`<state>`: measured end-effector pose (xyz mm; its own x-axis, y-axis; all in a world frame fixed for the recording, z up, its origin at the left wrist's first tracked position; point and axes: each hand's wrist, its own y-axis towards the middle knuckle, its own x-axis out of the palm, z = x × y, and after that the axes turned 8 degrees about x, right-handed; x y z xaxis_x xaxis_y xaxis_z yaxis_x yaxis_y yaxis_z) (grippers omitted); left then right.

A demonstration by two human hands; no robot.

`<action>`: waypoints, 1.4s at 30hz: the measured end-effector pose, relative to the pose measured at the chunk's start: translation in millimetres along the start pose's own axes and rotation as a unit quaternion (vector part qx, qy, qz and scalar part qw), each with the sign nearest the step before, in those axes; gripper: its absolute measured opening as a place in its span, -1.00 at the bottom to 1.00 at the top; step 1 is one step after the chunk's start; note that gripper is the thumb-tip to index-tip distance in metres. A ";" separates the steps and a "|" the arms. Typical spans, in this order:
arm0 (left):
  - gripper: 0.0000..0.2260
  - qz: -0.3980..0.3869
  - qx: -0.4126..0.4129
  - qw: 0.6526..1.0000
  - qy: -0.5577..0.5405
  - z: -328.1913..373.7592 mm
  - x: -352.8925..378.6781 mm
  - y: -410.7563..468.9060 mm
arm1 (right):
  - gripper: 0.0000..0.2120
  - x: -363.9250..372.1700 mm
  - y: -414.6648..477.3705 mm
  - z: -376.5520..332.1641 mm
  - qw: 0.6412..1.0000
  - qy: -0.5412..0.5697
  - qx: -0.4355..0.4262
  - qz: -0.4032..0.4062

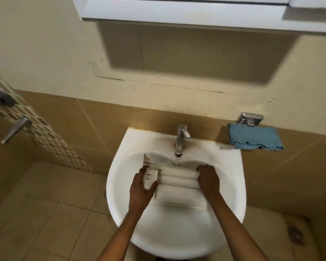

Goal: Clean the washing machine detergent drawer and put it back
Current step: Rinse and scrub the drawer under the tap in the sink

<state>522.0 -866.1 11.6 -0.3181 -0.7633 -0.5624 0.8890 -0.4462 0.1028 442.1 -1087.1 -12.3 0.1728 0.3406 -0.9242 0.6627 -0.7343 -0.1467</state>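
Detergent drawer (177,182) sits in the white sink (231,194), tan wall tiles (120,117) behind. Its long side runs left to right under the tap (181,140). My left hand (141,189) and right hand (208,180) grip its ends with curled fingers.

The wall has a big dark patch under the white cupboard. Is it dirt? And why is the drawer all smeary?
In the head view, the patch is the shadow of the cupboard, with light coming from above; the drawer looks smeared, probably motion blur, while the tap is sharp.
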 end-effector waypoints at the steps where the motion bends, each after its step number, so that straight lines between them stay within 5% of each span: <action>1: -0.38 0.003 0.000 1.000 -0.013 0.8 -0.8 -0.3 | -0.61 -4.5 2.8 -1.9 0.999 0.033 0.038 0.003; 6: -0.14 -0.010 -0.085 0.995 -0.053 9.2 -2.0 6.7 | -0.74 -15.8 22.2 -55.9 0.948 0.293 0.096 -0.078; 7: -0.20 -0.018 -0.093 0.994 -0.050 8.0 -2.2 9.2 | -0.77 -16.1 26.9 -66.4 0.902 0.383 0.150 -0.134; 10: -0.47 -0.041 -0.090 0.995 -0.035 5.0 -4.0 15.6 | -0.75 -17.5 32.3 -85.7 0.630 0.660 0.329 -0.244; 12: -0.50 -0.048 -0.090 0.994 -0.041 6.6 -4.7 16.6 | -0.70 -15.3 34.2 -88.1 0.549 0.701 0.375 -0.256; 18: -0.43 -0.060 -0.099 0.991 -0.070 6.3 -8.0 16.4 | -0.86 -16.6 31.1 -99.3 0.521 0.713 0.352 -0.311; 23: -0.42 -0.096 -0.114 0.988 -0.050 4.5 -13.2 21.2 | -0.71 -13.0 29.5 -91.5 0.462 0.752 0.365 -0.298; 27: -0.45 -0.101 -0.120 0.987 -0.047 3.8 -13.5 21.6 | -0.80 -20.1 20.5 -74.1 0.420 0.790 0.344 -0.286; 30: -0.42 -0.102 -0.115 0.986 -0.061 2.0 -13.9 18.3 | -0.79 -23.4 9.8 -69.3 0.434 0.779 0.298 -0.339; 32: -0.39 -0.101 -0.107 0.986 -0.073 1.8 -14.2 16.0 | -0.73 -32.6 -1.1 -79.5 0.483 0.722 0.254 -0.425; 34: -0.34 -0.104 -0.102 0.985 -0.088 2.6 -15.4 14.8 | -0.91 -43.8 -12.4 -99.3 0.578 0.639 0.201 -0.466; 35: -0.31 -0.106 -0.104 0.985 -0.094 1.8 -16.3 13.8 | -0.81 -47.3 -14.3 -110.4 0.644 0.579 0.178 -0.467; 39: -0.22 -0.107 -0.100 0.985 -0.089 -4.9 -20.4 7.7 | -0.78 -47.0 -6.6 -148.0 0.897 0.272 0.046 -0.345; 42: -0.21 -0.109 -0.101 0.986 -0.077 -8.0 -21.0 4.9 | -0.75 -44.9 -7.1 -150.5 0.954 0.098 -0.023 -0.283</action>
<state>535.7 -848.5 17.3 -0.5414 -0.7282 -0.4203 0.8364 -0.5171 -0.1817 539.2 -1008.7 83.3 -0.0911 0.7812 -0.6175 0.7205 -0.3764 -0.5825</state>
